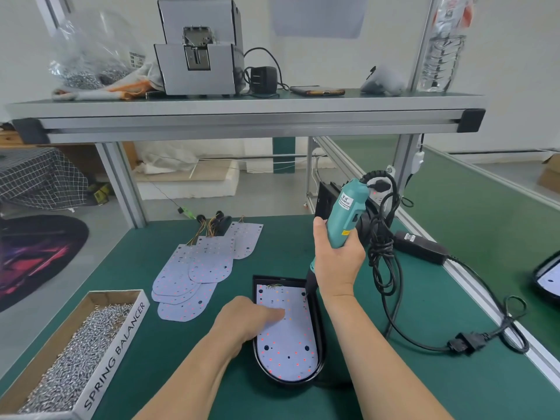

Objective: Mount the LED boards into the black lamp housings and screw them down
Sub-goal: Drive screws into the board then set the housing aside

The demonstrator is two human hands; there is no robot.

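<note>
A black oval housing [320,353] lies near-centre on the green bench [424,389], holding a white board [288,350] dotted red. The left hand [248,316] presses the board with a straight finger. The right hand [336,262] wraps a teal screwdriver [345,213], tip at the board's corner. A grey shelf [242,112] stands behind.

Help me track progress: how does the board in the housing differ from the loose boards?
The housed board sits alone in the housing, pressed by the left hand; the loose boards overlap on the mat. The screwdriver meets the housed board; nothing touches the loose boards. Both are white, LED-dotted.
</note>
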